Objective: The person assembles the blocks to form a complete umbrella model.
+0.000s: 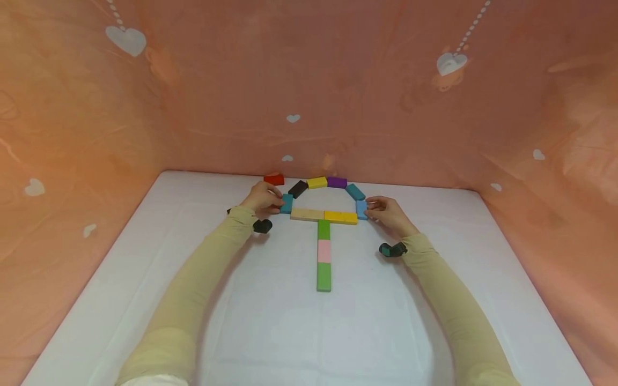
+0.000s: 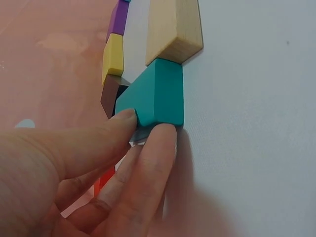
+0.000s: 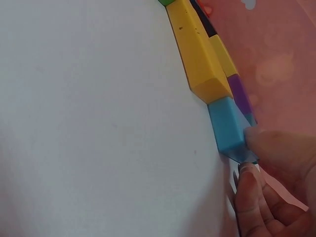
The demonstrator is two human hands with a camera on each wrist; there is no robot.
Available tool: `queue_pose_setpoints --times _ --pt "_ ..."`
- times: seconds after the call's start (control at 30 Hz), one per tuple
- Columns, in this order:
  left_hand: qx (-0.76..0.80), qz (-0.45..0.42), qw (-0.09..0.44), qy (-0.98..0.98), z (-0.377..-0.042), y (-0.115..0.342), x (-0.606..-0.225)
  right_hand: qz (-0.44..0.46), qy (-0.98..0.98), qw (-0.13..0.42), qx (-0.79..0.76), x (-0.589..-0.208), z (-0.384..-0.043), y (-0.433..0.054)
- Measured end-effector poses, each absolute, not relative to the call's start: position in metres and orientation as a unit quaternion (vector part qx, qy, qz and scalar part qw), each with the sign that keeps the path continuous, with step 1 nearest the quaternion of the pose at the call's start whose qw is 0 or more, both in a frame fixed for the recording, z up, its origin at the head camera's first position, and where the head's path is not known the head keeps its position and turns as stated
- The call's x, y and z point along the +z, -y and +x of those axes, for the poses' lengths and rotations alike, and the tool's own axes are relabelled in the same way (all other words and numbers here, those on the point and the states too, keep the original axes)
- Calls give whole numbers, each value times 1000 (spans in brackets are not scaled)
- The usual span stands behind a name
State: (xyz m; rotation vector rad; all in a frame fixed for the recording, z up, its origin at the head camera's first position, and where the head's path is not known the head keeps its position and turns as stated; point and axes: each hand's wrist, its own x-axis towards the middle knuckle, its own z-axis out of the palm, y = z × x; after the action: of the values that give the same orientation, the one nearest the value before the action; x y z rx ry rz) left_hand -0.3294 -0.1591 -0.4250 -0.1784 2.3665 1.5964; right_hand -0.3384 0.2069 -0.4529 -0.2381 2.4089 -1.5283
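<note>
My left hand (image 1: 263,198) touches the outer side of a teal block (image 1: 286,203), its thumb and a finger resting along one edge in the left wrist view. On the opposite side, my right hand (image 1: 388,214) touches a light blue block (image 1: 361,209); its thumb lies against the top edge in the right wrist view. Between these two blocks lie a bare wood block (image 1: 307,215) and a golden yellow block (image 1: 340,217), end to end. Black (image 1: 298,188), yellow (image 1: 317,183), purple (image 1: 337,182) and darker teal (image 1: 355,192) blocks curve behind them.
A column of green (image 1: 324,229), pink (image 1: 324,251) and light green (image 1: 324,277) blocks runs towards the front. Beyond my left hand lies a red block (image 1: 273,180). A pink-orange curtain (image 1: 309,80) with hearts surrounds the white table (image 1: 309,332).
</note>
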Motion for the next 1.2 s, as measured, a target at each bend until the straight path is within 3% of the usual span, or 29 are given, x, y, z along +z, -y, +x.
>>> queue_pose_setpoints --times 1.0,1.2 --pt "548 -71 140 -821 -327 160 -425 -63 -836 140 -527 -453 -340 -206" --pt "565 -59 114 -815 -326 173 -422 -67 -827 146 -539 -454 -339 -207"
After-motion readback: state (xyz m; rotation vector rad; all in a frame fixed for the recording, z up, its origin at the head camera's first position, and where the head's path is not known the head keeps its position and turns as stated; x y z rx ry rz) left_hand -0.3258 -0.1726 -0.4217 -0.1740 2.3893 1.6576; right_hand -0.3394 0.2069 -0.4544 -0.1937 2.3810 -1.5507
